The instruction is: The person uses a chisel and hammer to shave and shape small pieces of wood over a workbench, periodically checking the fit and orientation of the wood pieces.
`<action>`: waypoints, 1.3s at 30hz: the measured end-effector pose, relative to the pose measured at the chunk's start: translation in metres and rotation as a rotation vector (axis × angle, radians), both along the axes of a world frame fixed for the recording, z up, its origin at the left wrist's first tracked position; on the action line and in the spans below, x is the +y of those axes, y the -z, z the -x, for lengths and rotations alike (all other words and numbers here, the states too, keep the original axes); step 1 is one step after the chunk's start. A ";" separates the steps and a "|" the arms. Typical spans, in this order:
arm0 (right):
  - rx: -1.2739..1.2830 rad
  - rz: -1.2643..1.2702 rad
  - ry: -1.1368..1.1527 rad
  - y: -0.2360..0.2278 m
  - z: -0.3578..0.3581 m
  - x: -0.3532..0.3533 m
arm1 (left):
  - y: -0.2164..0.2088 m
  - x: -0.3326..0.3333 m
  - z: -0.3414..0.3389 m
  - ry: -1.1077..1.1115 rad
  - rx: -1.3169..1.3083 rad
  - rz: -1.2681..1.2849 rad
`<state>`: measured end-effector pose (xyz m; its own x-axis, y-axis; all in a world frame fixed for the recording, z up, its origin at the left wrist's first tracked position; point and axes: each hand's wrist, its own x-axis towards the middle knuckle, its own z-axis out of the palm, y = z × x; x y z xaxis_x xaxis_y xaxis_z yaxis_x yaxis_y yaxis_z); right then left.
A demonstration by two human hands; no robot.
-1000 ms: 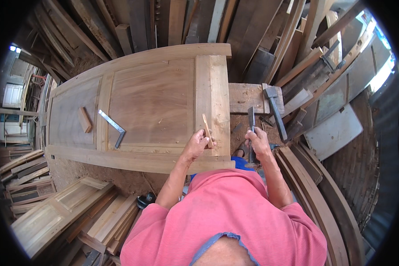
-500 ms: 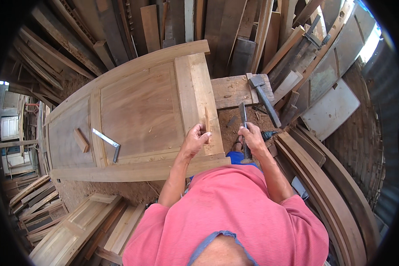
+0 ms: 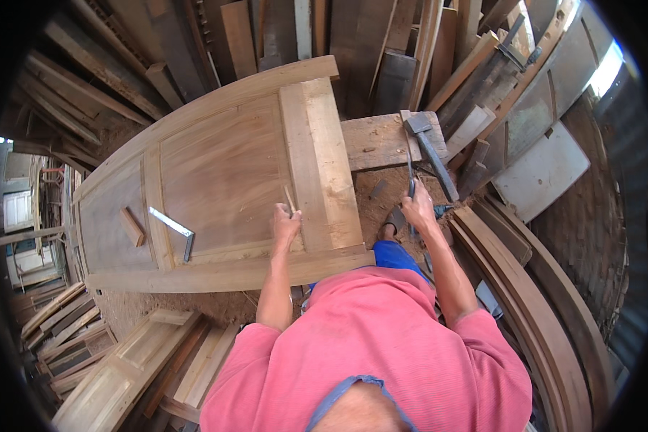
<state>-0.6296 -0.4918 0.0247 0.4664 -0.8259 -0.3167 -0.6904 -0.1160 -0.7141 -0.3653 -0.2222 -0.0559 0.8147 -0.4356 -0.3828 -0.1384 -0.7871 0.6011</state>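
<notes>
A wooden panel door (image 3: 223,173) lies flat in front of me, reaching to the left. Over its panel, beside the wide rail at the right end, my left hand (image 3: 286,222) is closed on a thin wood strip (image 3: 289,200) that points up and away. My right hand (image 3: 417,207), off the door's right end, grips a long narrow chisel (image 3: 410,169) with its blade pointing away from me. A metal try square (image 3: 171,222) and a small brown wood block (image 3: 132,227) rest on the door's left half.
A hammer (image 3: 430,155) with a dark square head lies on a rough plank bench (image 3: 374,142) beyond my right hand. Boards (image 3: 338,43) lean along the far side. Long timbers (image 3: 525,288) stand at my right, and smaller panels (image 3: 126,367) lie at lower left.
My left hand has moved left with the wood strip, from the end rail to over the panel. My right hand has shifted slightly away and right, and the chisel has turned edge-on.
</notes>
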 end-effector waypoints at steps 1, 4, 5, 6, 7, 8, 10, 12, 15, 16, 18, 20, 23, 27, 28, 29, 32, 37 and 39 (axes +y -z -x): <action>0.111 0.073 -0.076 0.006 -0.009 -0.009 | 0.009 0.007 -0.005 -0.016 -0.022 -0.084; 0.142 0.112 -0.047 0.051 -0.025 -0.043 | -0.001 -0.004 0.004 -0.034 -0.040 -0.204; 0.139 0.088 -0.046 0.062 -0.034 -0.055 | -0.006 -0.008 0.007 -0.071 -0.037 -0.266; 0.103 0.126 -0.048 0.076 -0.043 -0.068 | -0.011 -0.018 0.016 -0.090 -0.161 -0.370; 0.069 0.162 -0.052 0.090 -0.052 -0.080 | -0.016 -0.027 0.017 -0.078 -0.155 -0.387; 0.083 0.137 -0.033 0.103 -0.057 -0.094 | -0.021 -0.038 0.020 0.028 -0.267 -0.381; 0.128 0.170 -0.088 0.119 -0.066 -0.118 | -0.021 -0.061 0.029 0.150 -0.365 -0.387; 0.205 0.190 -0.140 0.126 -0.084 -0.123 | -0.015 -0.075 0.041 0.334 -0.564 -0.193; 0.354 0.216 -0.199 0.129 -0.100 -0.124 | 0.007 -0.105 0.059 0.474 -0.440 -0.143; 0.289 0.278 -0.174 0.134 -0.097 -0.125 | 0.016 -0.116 0.067 0.486 -0.476 -0.133; 0.239 0.331 -0.151 0.130 -0.088 -0.124 | 0.033 -0.126 0.076 0.464 -0.531 -0.143; 0.045 0.646 -0.112 0.087 -0.083 -0.108 | 0.042 -0.127 0.076 0.419 -0.601 -0.167; -0.183 0.234 -0.190 0.046 -0.048 -0.072 | 0.037 -0.134 0.077 0.422 -0.588 -0.121; -0.033 -0.412 -0.259 0.084 -0.024 -0.022 | 0.039 -0.139 0.074 0.408 -0.585 -0.119; 0.105 -0.401 -0.311 0.108 -0.020 -0.012 | 0.029 -0.140 0.073 0.408 -0.608 -0.127; 0.251 -0.403 -0.383 0.140 -0.018 0.001 | 0.028 -0.137 0.072 0.394 -0.607 -0.139; 0.403 -0.398 -0.754 0.326 0.020 0.022 | 0.030 -0.141 0.069 0.398 -0.581 -0.180; 0.419 0.327 -0.654 0.492 0.028 0.025 | 0.037 -0.142 0.063 0.443 -0.442 -0.246; 0.509 0.160 -0.589 0.530 0.007 0.023 | 0.035 -0.139 0.058 0.442 -0.400 -0.319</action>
<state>-0.6364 -0.4683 -0.5057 0.6704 -0.5420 -0.5068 -0.7207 -0.6382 -0.2708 -0.4233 -0.3612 -0.0910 0.6917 -0.6760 -0.2541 -0.6514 -0.7359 0.1844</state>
